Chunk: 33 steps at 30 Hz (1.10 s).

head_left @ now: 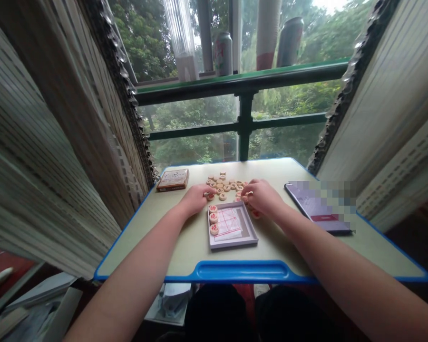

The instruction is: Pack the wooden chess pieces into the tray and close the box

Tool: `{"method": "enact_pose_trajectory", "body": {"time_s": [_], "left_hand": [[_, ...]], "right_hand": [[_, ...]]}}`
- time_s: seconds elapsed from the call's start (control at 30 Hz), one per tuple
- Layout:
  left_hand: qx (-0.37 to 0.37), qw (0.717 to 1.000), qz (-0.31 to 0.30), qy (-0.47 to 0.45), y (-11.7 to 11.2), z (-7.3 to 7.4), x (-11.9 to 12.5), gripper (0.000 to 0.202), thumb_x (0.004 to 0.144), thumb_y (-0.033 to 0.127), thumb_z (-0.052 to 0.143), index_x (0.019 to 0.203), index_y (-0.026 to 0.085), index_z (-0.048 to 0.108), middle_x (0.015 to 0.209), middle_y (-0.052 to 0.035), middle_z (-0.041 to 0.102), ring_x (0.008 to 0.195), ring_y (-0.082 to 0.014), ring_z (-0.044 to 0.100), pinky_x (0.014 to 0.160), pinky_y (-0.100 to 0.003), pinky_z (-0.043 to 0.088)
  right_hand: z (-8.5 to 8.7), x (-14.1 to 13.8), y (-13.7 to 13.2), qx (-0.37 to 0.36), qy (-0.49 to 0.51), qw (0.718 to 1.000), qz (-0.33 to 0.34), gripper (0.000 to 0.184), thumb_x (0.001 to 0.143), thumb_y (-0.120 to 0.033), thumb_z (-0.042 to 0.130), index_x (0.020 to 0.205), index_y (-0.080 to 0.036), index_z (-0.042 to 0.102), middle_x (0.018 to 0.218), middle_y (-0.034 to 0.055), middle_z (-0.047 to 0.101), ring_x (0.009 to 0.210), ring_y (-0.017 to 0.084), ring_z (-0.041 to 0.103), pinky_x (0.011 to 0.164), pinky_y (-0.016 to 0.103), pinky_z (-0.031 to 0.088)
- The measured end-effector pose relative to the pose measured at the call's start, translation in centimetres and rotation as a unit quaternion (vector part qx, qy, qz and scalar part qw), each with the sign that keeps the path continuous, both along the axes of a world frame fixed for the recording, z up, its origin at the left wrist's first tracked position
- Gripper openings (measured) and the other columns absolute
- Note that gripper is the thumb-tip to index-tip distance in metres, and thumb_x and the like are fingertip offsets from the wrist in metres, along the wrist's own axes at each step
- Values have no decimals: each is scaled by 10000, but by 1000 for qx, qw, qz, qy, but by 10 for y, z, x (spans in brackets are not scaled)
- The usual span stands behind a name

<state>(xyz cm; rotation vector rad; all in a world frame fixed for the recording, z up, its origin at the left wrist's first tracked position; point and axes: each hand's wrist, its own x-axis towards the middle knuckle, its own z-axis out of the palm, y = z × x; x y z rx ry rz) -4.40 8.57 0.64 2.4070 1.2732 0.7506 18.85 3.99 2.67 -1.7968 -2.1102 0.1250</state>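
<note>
Round wooden Chinese chess pieces [227, 187] with painted characters lie in a loose heap mid-table, a few of them stacked. At the heap's left edge, my left hand [196, 197] has its fingertips closed on a red-marked Chinese chess piece [210, 196]. My right hand [261, 195] is at the heap's right edge, fingers bent down round a Chinese chess piece and partly hiding others beneath. Between my forearms sits an open shallow box [234, 244]. Three red-marked pieces [213, 217] stand in a column along its left side, beside a folded paper with red grid lines [230, 223].
A small printed box [173, 179] lies at the table's far left. On the right lies a tablet-like device [316, 211], partly blurred. The table [139, 247] has a blue rim and front groove. Cans [223, 54] and cups stand on the window ledge; curtains hang both sides.
</note>
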Motion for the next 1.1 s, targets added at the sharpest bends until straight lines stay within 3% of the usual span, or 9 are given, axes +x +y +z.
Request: {"method": "enact_pose_trajectory", "body": {"time_s": [0.27, 0.43, 0.6, 0.7, 0.8, 0.97, 1.1], "left_hand": [[-4, 999, -33, -1, 2, -3, -3, 302, 674, -3, 496, 828, 152, 704, 926, -42, 700, 818, -139, 631, 742, -242, 514], [-3, 1000, -7, -9, 1, -5, -1, 398, 706, 51, 530, 1069, 149, 660, 984, -53, 689, 752, -120, 626, 720, -234, 525], [25, 1000, 17, 0, 0, -2, 1, 439, 733, 0, 460, 1080, 171, 666, 1041, -45, 696, 937, -147, 636, 868, -260, 500], [30, 999, 33, 22, 0, -1, 1, 509, 699, -61, 413, 1051, 189, 683, 1115, -28, 680, 1069, -152, 601, 975, -273, 442], [10, 999, 27, 35, 1, -2, 0, 527, 681, -69, 416, 1054, 188, 685, 1118, -25, 682, 1079, -157, 600, 986, -272, 431], [17, 999, 44, 9, 3, -4, -2, 559, 649, -76, 401, 1059, 178, 684, 1096, -30, 690, 1039, -163, 618, 947, -278, 465], [10, 1000, 28, 5, 5, -6, -3, 500, 652, -62, 403, 949, 192, 714, 1068, -7, 701, 1049, -149, 617, 970, -288, 456]], "right_hand": [[-5, 0, 3, -19, -16, 999, 33, 316, 757, -120, 506, 859, -280, 758, 1061, 39, 647, 962, 223, 509, 806, 284, 397], [-6, -1, 4, -8, -12, 999, 50, 315, 775, -125, 484, 853, -274, 751, 1014, 39, 655, 962, 206, 529, 847, 276, 389], [-3, -1, 4, -35, 17, 999, 23, 297, 794, -142, 487, 936, -241, 729, 1025, 49, 643, 843, 160, 580, 733, 231, 420], [-5, -1, 6, -27, 17, 999, 30, 300, 804, -142, 485, 963, -235, 722, 1044, 58, 638, 875, 163, 582, 765, 230, 418], [-9, 1, 10, -21, 21, 999, 45, 318, 803, -129, 479, 967, -241, 728, 1067, 62, 631, 937, 173, 566, 837, 235, 404], [-11, 5, 12, -6, 41, 998, 42, 312, 795, -129, 483, 938, -238, 739, 1037, 60, 631, 928, 180, 555, 815, 243, 410], [-9, 6, 11, 0, 35, 999, 41, 334, 804, -123, 462, 949, -245, 738, 1036, 61, 629, 932, 184, 540, 832, 258, 400]]}}
